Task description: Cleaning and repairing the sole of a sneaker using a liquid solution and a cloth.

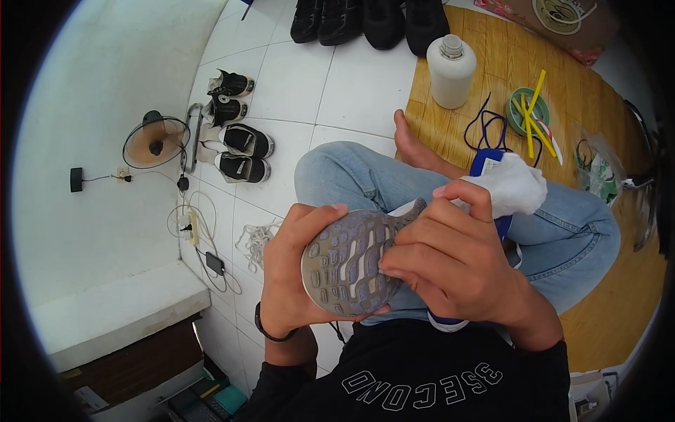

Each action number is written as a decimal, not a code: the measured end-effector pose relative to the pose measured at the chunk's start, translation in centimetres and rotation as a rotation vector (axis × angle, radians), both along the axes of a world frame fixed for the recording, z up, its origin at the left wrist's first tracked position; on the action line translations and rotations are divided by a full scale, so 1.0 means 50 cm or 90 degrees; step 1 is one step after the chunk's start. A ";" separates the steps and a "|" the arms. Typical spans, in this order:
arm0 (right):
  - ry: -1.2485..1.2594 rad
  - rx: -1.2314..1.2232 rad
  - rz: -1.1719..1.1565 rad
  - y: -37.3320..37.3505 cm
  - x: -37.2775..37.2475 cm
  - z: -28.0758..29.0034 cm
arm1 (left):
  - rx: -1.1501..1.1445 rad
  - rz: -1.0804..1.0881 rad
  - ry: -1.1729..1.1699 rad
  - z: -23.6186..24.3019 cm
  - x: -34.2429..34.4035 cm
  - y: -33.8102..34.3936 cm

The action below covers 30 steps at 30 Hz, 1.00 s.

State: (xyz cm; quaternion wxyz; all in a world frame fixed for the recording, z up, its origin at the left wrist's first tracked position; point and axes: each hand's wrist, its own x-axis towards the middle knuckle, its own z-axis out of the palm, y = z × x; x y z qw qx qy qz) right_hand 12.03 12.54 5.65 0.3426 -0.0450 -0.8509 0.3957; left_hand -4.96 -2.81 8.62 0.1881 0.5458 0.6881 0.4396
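Note:
My left hand [288,260] is wrapped round one end of a shoe [344,271], its grey and purple patterned sole turned up toward me above my lap. The fingers of my right hand [450,260] are curled and pinched together against the sole's other side; whatever they may hold is hidden. Just beyond that hand a white cloth [517,184] is bunched up; I cannot tell whether the hand grips it. Blue fabric with a pale label [486,166] shows beneath the cloth, mostly covered by it and my hand.
On the wood-patterned mat lie a white bottle [451,74], a navy lace [485,130], a green bowl [526,112] with yellow sticks, and a plastic bag [599,165]. Several shoes [242,141] stand on the tiles. A fan [156,144], cables and pale laces [259,243] are to the left.

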 end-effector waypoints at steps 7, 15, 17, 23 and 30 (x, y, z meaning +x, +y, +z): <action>0.059 0.102 -0.053 -0.027 0.009 0.012 | -0.040 0.034 -0.022 0.015 0.008 0.005; 0.000 0.132 -0.033 0.005 0.019 0.022 | -0.030 0.002 0.027 0.013 -0.003 0.022; -0.003 0.120 0.019 0.008 0.019 0.027 | -0.033 -0.006 0.050 0.022 -0.002 0.026; 0.027 0.109 -0.039 -0.014 0.013 0.021 | -0.046 -0.021 0.019 0.020 -0.011 0.018; 0.058 0.088 -0.073 -0.022 0.007 -0.005 | -0.027 -0.015 0.014 0.011 -0.010 0.017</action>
